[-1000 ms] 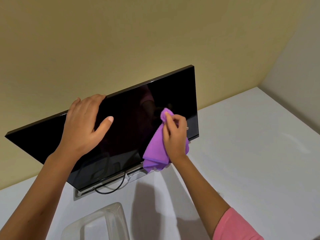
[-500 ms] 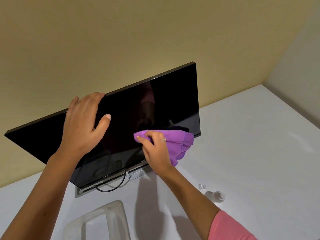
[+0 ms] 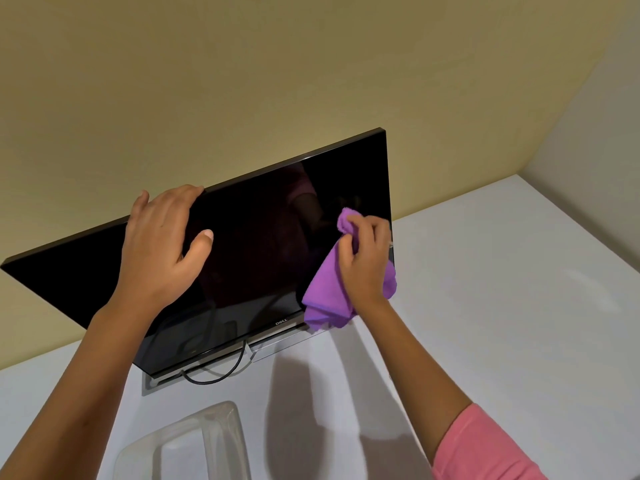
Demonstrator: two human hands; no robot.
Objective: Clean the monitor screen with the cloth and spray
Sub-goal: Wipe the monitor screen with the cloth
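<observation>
A black monitor (image 3: 259,244) stands on a white table, its dark screen facing me. My left hand (image 3: 162,244) grips its top edge, fingers over the rim and thumb on the glass. My right hand (image 3: 367,261) is shut on a bunched purple cloth (image 3: 329,289) and presses it against the lower right part of the screen, near the right edge. The cloth hangs down past the bottom bezel. No spray bottle shows in this view.
The white table (image 3: 502,306) runs to a beige wall behind and a corner at the right. A clear plastic container (image 3: 194,441) sits near me. A black cable (image 3: 214,377) loops under the monitor's grey stand base (image 3: 152,384).
My right hand moved up and to the right along the screen with the cloth, which is bunched again after being spread flat. My left hand stayed on the top edge.
</observation>
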